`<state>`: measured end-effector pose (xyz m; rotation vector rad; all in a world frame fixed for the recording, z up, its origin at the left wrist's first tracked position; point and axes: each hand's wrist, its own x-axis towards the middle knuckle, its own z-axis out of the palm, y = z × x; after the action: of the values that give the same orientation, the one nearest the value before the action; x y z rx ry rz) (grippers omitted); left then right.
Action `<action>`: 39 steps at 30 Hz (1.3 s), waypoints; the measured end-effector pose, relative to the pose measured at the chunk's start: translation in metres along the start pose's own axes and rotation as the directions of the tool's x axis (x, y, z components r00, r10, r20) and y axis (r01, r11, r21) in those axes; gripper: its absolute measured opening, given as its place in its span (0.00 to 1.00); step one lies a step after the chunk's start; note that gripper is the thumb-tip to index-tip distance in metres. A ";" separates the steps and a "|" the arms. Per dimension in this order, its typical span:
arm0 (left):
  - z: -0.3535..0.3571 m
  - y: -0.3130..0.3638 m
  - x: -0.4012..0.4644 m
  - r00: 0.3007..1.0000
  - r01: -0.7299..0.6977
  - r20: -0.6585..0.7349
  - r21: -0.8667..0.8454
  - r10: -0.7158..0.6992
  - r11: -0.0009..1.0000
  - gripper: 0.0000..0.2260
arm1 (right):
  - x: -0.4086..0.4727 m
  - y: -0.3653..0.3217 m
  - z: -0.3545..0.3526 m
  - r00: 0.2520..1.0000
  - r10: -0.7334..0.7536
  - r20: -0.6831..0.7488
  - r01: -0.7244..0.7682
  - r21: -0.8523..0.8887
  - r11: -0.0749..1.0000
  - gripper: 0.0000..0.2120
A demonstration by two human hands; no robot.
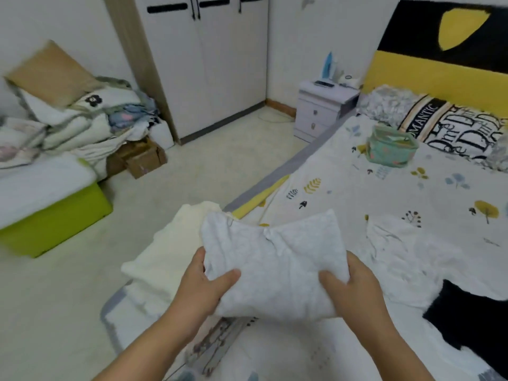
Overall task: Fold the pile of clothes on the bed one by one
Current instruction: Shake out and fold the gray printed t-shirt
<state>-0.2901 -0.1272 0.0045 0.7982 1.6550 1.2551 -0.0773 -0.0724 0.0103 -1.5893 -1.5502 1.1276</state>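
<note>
We judge one fold nearly complete: our left hand (204, 281) and right hand (350, 284) grip the pale grey folded cotton garment (275, 259) between them; next, set it on the cream folded stack (167, 248) beside the left hand.

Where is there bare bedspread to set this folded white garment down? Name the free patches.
Free: the bedspread between the green fabric basket and the white garment that both hands hold. Crowded: a cream folded garment at the left edge, a flat white garment and a black garment to the right.
</note>
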 end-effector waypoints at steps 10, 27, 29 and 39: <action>-0.089 -0.021 0.045 0.921 0.018 -0.384 -0.115 -0.061 0.993 0.23 | 0.115 -0.077 0.123 0.922 -0.165 0.350 0.267 -0.268 0.926 0.08; -0.097 -0.070 0.073 0.831 0.328 -0.459 -0.055 -0.315 0.943 0.32 | 0.164 -0.041 0.237 0.985 -0.018 0.170 0.097 -0.467 0.879 0.16; -0.100 -0.071 0.072 0.773 0.392 -0.568 0.079 -0.282 0.917 0.38 | 0.157 -0.038 0.248 0.978 0.066 0.198 0.083 -0.658 0.749 0.25; -0.141 -0.067 0.125 0.952 -0.296 0.262 0.922 0.160 0.251 0.40 | 0.105 -0.034 0.276 0.875 -0.027 0.484 0.353 -0.599 0.719 0.28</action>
<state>-0.4679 -0.0914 -0.0791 1.8737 2.2037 0.1391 -0.3458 0.0024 -0.0922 -1.5862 -2.6094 0.8806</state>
